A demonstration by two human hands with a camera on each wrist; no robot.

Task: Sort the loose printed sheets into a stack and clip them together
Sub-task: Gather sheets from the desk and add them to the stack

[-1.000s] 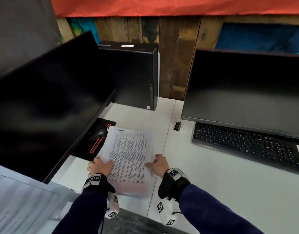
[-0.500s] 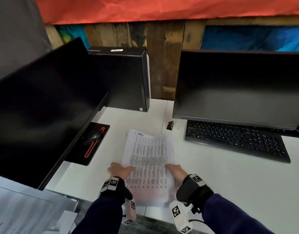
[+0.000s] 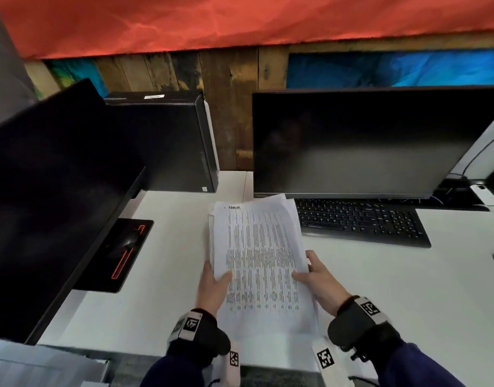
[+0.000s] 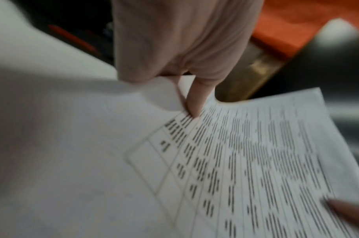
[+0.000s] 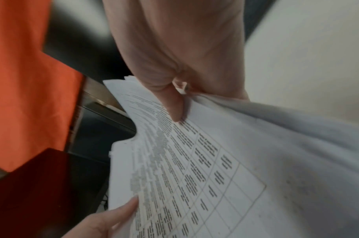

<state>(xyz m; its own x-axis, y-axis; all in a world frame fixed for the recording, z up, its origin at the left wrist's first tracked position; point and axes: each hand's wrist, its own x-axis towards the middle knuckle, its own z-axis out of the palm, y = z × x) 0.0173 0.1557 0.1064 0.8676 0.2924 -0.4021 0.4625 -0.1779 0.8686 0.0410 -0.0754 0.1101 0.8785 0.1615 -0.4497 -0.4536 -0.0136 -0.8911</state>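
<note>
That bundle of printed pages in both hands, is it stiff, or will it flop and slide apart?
Probably floppy: the printed sheets bow between the left hand and right hand. Likely to slip apart too, since their top edges are fanned and uneven and nothing visibly binds them. Each thumb pinches an edge, so they seem light.

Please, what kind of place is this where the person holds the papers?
Most likely an office workstation. A white desk carries two dark monitors, a black keyboard and a computer tower. Both hands hold printed sheets.
</note>
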